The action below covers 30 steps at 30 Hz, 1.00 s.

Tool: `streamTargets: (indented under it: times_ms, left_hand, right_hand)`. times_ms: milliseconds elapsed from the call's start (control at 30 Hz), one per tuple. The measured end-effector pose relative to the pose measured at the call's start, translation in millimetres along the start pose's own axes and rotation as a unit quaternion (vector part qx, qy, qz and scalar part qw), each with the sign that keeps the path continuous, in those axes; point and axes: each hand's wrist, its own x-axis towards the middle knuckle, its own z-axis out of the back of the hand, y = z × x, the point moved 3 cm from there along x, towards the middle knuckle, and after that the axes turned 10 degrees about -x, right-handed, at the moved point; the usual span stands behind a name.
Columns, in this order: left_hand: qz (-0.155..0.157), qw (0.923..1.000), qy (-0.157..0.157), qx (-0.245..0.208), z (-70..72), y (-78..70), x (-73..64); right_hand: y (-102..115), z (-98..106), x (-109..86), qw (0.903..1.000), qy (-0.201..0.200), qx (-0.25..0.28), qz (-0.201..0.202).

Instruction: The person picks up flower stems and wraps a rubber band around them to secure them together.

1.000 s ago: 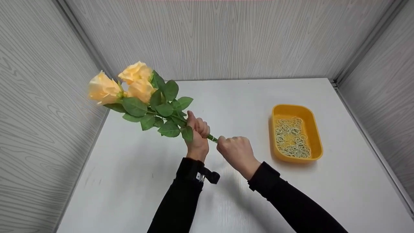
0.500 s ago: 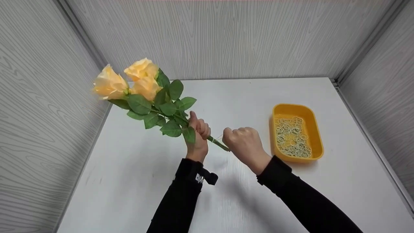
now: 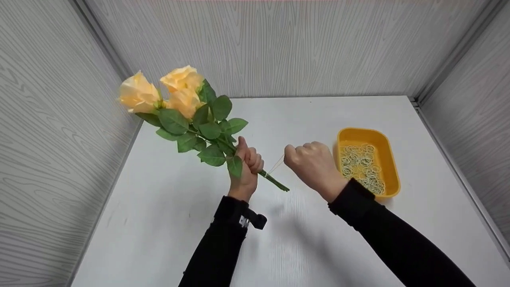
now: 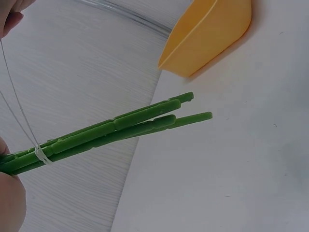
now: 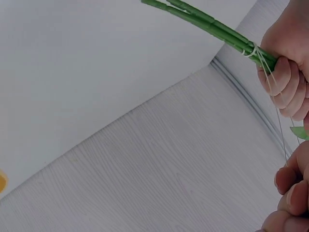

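The left hand (image 3: 246, 169) grips the green stems (image 3: 275, 182) of a small bunch of orange-yellow roses (image 3: 183, 93), its fingers curled round them and its thumb extended toward the blooms. The blooms and leaves (image 3: 174, 120) lie beyond the left hand, up and to its left; the cut ends project past its little-finger side toward the right hand (image 3: 312, 169). This grip probably serves to keep the stems gathered and leave their lower section exposed. A thin pale elastic band (image 4: 42, 154) encircles the stems just beside the left hand, its wound part touching them. From there a loop of two strands runs up to the right hand, whose curled fingers hold its far end apart from the stems. The straight strands indicate tension; the left hand presumably acts as the anchor against that pull. The stem ends are uneven and slightly fanned outside the band. Both hands work above the white table (image 3: 159, 227). A yellow tray (image 3: 364, 135) stands on it just beyond the right hand, partly hidden by it, and contains loose bands (image 3: 370, 183), likely placed there for easy reach.
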Motion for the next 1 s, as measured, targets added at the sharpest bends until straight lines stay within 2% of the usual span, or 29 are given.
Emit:
streamTargets:
  times_ms: [300,600,1000]
  left_hand:
    - [0.031,0.9983,0.049,0.007,-6.1,-0.2,-2.0]
    - [0.056,0.9960,0.069,-0.006,-14.1,-1.6,-4.5]
    - [0.091,0.9883,0.106,-0.061,-26.7,-5.6,-10.0]
  right_hand:
    - [-13.7,-4.4,0.7,0.9998,0.000,-0.017,-0.002]
    - [-22.0,-12.1,-0.4,0.9998,0.003,-0.009,-0.016]
    - [-32.5,-24.8,-12.9,0.9951,0.037,0.067,-0.062]
